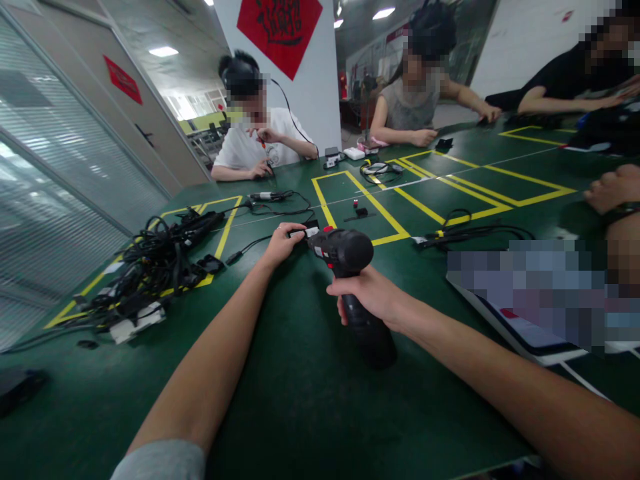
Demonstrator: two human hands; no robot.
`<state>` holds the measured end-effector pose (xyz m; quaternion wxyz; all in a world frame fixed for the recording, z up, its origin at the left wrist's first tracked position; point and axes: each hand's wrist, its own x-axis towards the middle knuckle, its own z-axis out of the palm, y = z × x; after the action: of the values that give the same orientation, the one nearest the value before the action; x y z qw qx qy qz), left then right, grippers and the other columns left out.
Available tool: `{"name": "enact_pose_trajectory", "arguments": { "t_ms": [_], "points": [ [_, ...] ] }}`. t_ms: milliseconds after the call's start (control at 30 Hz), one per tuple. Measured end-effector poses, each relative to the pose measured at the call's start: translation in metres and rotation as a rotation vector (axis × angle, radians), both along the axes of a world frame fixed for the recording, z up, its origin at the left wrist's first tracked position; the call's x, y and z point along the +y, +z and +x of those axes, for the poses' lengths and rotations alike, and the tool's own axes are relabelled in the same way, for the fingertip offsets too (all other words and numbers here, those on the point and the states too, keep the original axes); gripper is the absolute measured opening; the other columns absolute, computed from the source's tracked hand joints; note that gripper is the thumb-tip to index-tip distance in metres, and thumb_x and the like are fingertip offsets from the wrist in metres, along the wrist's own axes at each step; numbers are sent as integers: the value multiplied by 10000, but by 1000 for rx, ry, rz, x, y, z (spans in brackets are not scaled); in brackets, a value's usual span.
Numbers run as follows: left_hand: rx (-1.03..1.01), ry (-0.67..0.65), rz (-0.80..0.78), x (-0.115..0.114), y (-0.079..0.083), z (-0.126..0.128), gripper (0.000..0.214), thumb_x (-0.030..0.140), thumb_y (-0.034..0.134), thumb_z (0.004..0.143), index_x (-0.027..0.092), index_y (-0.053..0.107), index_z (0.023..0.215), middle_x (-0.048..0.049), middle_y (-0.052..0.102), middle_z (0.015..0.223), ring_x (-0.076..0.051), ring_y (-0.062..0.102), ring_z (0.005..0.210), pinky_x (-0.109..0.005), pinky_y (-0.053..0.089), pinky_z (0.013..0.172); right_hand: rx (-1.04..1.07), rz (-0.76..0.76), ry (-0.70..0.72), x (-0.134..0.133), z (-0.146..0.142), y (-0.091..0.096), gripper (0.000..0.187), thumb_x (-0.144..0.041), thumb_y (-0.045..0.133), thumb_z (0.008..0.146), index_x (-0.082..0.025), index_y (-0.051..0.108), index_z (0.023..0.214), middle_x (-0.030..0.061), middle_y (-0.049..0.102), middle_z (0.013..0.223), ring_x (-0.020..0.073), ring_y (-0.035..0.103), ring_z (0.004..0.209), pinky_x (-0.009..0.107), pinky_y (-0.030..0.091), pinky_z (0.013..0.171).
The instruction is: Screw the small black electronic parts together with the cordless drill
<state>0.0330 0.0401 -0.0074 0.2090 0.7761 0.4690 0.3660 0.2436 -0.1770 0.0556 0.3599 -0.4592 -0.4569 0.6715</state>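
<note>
Green bench (300,407) | drill (345,250) apparently nose-left | grip (363,327) in right hand (367,298), left hand (283,243) near

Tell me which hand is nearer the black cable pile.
Left. The left hand is to the right of the black cable pile; the right hand is farther right, wrapped around the drill.

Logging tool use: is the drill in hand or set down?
Drill in hand: right hand wraps its grip, left hand at its front.
</note>
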Motion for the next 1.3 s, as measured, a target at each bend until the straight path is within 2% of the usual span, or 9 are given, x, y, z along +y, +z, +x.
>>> {"name": "enact_pose_trajectory", "arguments": {
  "t_ms": [1300],
  "points": [
    [-15, -5, -4, 0, -1, -1, 293, 352, 618, 802, 203, 722, 1032, -82, 648, 1128, -255, 552, 1138, -435, 391, 1078, 5, 10, 12, -1, 3, 1, 122, -246, 665, 724, -175, 572, 686, 27, 603, 550, 161, 577, 471, 292, 461, 505]
  ]
}}
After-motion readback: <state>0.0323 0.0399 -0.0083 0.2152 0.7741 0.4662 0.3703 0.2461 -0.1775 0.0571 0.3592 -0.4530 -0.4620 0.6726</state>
